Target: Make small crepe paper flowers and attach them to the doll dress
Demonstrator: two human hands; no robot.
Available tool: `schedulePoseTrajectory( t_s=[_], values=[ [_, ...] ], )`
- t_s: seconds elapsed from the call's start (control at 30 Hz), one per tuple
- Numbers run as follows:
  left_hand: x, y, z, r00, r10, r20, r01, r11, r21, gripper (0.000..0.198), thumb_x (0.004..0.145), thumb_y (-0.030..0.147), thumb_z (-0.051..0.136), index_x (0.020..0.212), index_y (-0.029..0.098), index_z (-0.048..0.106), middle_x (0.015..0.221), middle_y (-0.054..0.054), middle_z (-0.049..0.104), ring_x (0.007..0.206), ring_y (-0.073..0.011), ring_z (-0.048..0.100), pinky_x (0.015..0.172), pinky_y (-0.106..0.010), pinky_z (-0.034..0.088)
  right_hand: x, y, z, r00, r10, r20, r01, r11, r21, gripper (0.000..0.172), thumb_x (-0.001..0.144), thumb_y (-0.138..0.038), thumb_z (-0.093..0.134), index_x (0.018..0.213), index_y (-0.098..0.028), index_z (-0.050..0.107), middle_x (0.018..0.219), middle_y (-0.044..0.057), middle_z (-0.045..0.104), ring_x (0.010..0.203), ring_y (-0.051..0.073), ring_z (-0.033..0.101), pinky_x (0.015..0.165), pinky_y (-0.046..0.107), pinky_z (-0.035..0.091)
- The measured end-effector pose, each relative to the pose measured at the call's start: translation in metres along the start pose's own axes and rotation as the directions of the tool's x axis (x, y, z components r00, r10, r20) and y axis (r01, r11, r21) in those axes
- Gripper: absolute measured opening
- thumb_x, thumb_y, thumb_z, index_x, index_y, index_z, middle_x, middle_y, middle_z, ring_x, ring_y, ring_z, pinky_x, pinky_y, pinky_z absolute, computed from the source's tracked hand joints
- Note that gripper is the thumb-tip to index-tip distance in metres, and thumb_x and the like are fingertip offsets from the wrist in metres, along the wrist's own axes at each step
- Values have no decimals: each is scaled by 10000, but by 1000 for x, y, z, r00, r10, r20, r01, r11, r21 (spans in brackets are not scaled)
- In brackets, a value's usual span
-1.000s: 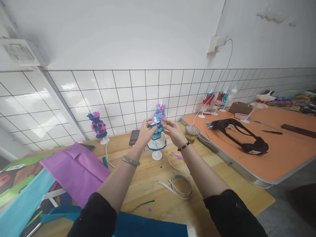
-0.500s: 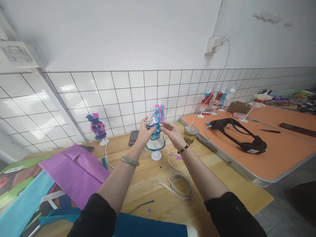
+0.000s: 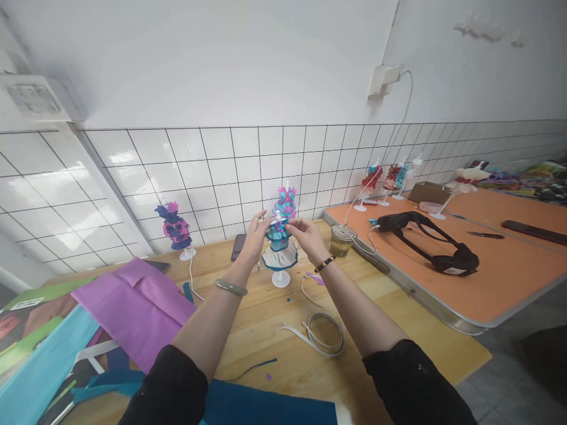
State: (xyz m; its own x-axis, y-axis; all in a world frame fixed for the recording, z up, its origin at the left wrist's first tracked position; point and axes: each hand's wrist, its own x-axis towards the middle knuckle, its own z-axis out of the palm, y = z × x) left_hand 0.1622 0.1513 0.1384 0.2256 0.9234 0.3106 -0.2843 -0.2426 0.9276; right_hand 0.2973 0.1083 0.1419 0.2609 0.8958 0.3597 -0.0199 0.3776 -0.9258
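A small white dress form in front of me wears a tiered teal and white dress (image 3: 280, 258). Its round white base (image 3: 280, 278) stands on the wooden table. My left hand (image 3: 256, 238) is at the left of the bodice, thumb and fingers closed on the edge of a teal fabric strip (image 3: 278, 232). From the right, my right hand (image 3: 309, 239) pinches the same strip near its end. The fingertips partly cover the fabric. Just behind stands another small form in a pink and turquoise dress (image 3: 286, 203).
Purple fabric (image 3: 137, 307) and turquoise fabric (image 3: 48, 354) lie at left, dark teal fabric (image 3: 270, 404) in front. A coiled white strip (image 3: 325, 334) lies before my right forearm. A lidded glass cup (image 3: 342, 241) stands right, beside an orange table (image 3: 465, 295) bearing a black headset (image 3: 425, 242).
My fingers have shifted slightly on the teal strip, and more of it shows across the bodice between my hands. The dress form stays in place.
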Motion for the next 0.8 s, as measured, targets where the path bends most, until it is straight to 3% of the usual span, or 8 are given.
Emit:
schedulePoseTrajectory(
  t_s=[0.1, 0.23, 0.4, 0.53, 0.67, 0.8],
  values=[
    [5, -1, -2, 994, -105, -33, 101, 989, -105, 473, 757, 491, 480, 1126, 195, 479, 748, -28, 590, 738, -153, 559, 677, -277, 420, 0, -1, 0, 1000, -1, 8, 1, 1000, -2, 257, 606, -361, 676, 759, -160, 623, 745, 37, 642, 685, 137, 571, 688, 291, 459],
    [13, -6, -5, 970, -242, 17, 239, 944, -227, 441, 754, 454, 485, 1086, 163, 500, 645, -23, 592, 607, -145, 555, 593, -277, 421, 0, -1, 0, 1000, 0, 17, 0, 1000, -5, 249, 606, -356, 677, 758, -168, 620, 755, 35, 643, 696, 139, 576, 700, 294, 459],
    [26, -15, 0, 962, -251, 105, 270, 924, -272, 234, 661, 250, 614, 864, 138, 587, 648, -26, 621, 554, -114, 550, 556, -242, 425, -1, -2, -1, 1000, 2, 26, -1, 1000, -11, 252, 605, -361, 677, 758, -171, 617, 759, 37, 646, 704, 145, 580, 709, 300, 457],
    [35, -22, 5, 941, -285, 182, 326, 907, -266, 129, 642, 214, 625, 725, 118, 601, 572, -34, 608, 481, -110, 529, 526, -257, 434, -2, -5, -1, 999, 7, 34, -6, 1000, -17, 242, 611, -354, 675, 758, -169, 619, 764, 40, 645, 703, 144, 578, 704, 297, 456],
    [39, -28, 7, 919, -319, 230, 374, 892, -256, 173, 684, 283, 589, 717, 114, 608, 560, -52, 609, 502, -132, 550, 546, -284, 452, -3, -5, -2, 999, 8, 39, -7, 1000, -17, 229, 620, -344, 672, 761, -170, 621, 766, 38, 643, 703, 141, 576, 705, 294, 455],
    [40, -29, 5, 925, -310, 220, 362, 894, -265, 207, 680, 295, 597, 775, 113, 614, 614, -61, 629, 552, -141, 571, 566, -281, 455, -2, -4, -3, 999, 2, 46, -1, 1000, -14, 230, 626, -343, 669, 773, -173, 625, 775, 35, 644, 714, 140, 578, 713, 292, 456]
  ],
)
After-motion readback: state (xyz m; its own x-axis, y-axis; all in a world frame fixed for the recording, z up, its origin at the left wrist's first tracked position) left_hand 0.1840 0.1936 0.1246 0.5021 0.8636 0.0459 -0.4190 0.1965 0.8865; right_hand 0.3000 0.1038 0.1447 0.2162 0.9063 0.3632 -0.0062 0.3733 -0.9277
